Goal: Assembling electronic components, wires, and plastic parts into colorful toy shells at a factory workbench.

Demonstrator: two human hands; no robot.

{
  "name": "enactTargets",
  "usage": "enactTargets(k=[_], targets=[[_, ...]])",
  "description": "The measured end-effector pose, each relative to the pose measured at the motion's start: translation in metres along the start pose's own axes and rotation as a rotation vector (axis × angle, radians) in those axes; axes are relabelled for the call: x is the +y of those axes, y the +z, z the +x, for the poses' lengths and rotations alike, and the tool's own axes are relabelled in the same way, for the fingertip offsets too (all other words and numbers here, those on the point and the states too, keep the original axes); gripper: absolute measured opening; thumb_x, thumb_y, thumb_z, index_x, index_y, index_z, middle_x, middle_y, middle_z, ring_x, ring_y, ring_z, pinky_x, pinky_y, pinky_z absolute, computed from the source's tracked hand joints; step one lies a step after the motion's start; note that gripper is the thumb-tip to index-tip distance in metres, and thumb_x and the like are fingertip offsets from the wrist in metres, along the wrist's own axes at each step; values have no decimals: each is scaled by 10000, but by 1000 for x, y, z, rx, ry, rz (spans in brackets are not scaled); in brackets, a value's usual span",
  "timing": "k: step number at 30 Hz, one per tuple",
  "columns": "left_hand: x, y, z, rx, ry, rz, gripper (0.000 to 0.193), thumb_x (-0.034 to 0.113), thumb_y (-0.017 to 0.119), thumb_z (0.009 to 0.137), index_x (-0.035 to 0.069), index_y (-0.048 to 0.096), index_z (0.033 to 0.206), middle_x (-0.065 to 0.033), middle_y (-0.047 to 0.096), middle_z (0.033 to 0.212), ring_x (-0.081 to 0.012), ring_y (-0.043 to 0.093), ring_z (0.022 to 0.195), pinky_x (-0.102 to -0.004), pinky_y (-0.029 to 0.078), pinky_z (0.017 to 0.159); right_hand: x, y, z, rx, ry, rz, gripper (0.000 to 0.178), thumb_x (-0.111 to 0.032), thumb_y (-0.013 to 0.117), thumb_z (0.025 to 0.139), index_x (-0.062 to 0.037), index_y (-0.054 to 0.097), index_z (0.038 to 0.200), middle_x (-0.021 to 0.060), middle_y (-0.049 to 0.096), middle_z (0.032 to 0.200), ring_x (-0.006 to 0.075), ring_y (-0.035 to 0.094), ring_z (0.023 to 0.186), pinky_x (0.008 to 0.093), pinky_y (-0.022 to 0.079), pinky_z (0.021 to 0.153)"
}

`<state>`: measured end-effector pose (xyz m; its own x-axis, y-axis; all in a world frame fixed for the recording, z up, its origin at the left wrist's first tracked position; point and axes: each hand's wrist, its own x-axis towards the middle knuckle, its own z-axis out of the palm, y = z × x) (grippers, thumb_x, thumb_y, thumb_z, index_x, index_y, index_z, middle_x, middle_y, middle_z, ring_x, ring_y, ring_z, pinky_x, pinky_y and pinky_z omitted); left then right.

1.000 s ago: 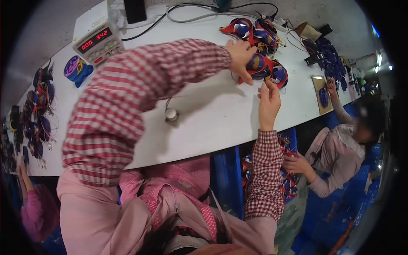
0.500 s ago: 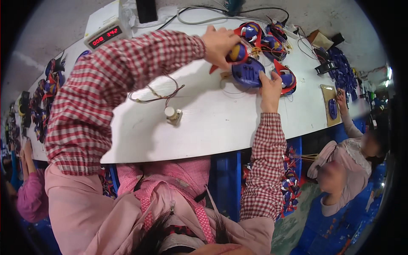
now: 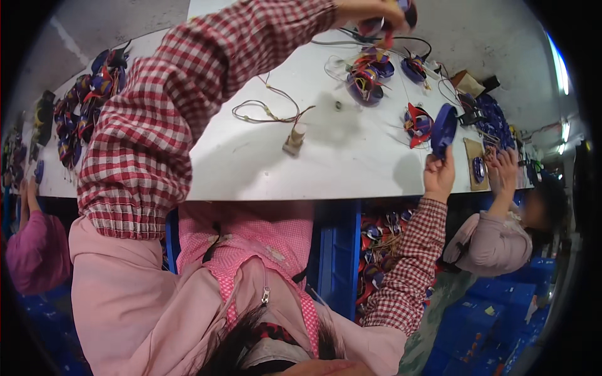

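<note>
My left hand (image 3: pixel 374 10) is raised over the far side of the table, its fingers closed round a blue-and-red plastic toy part (image 3: pixel 409 14) partly cut off by the top edge. Held up near the right side, a purple oval plastic shell (image 3: pixel 444 128) is pinched at its lower end by my right hand (image 3: pixel 440 175). Just left of the shell lies a red, blue and yellow toy assembly (image 3: pixel 416 124) with wires. A cluster of similar wired toy assemblies (image 3: pixel 367 84) sits below my left hand, and another single one (image 3: pixel 415 67) lies right of it.
On the white table (image 3: pixel 357 169) stand a small pale block (image 3: pixel 293 143) and a loop of thin wire (image 3: pixel 266 113). Heaps of toy parts (image 3: pixel 88 106) lie at left, purple shells (image 3: pixel 495 122) at right. A co-worker (image 3: pixel 501 241) works at right, another person (image 3: pixel 41 250) at left.
Both hands have come apart. My left hand has lifted a toy part up and away; my right hand has carried the purple shell rightward and tilted it upright. The view has shifted.
</note>
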<state>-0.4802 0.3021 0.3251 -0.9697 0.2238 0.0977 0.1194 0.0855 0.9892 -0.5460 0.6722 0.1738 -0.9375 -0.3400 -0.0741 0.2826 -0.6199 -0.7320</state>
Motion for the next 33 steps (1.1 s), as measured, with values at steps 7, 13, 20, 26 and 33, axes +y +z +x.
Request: enactTargets(k=[7,13,20,26,33], targets=[[66,34,-48,276,232,818,595,250,729,610,-63,530,1075,-151,602,911,-222,581,884,-315,474,783,-64,13,-59,-26,-206,-105,176,-212,562,917,-83,551,797,-46,427,537,61,352,468,203,288,420],[135,46,-165,230,187,876,761,252,734,603,-69,404,1208,-215,497,1079,-298,555,922,-326,495,865,-64,59,-122,8,-171,-194,115,-198,553,920,-95,564,870,-48,494,592,45,407,476,190,319,416],[136,49,-303,-35,107,1628,759,281,717,643,-5,387,1264,-181,481,1122,-311,493,1038,-427,453,921,31,120,-169,-404,241,-348,86,-166,569,910,-90,564,950,-34,570,734,42,444,456,170,329,395],[-24,13,-367,4,-187,1941,659,81,723,537,53,503,1158,-79,476,1074,-242,430,1123,-458,248,1053,177,131,-168,-408,510,-461,130,-187,597,895,-69,546,919,-35,503,625,48,460,470,184,366,409],[-115,-37,-375,-68,-368,2041,684,60,688,599,63,463,1245,-79,450,1124,-247,373,1197,-455,122,1125,240,137,-152,-324,492,-667,216,-212,618,882,-17,544,935,-1,526,685,78,484,486,219,409,430]])
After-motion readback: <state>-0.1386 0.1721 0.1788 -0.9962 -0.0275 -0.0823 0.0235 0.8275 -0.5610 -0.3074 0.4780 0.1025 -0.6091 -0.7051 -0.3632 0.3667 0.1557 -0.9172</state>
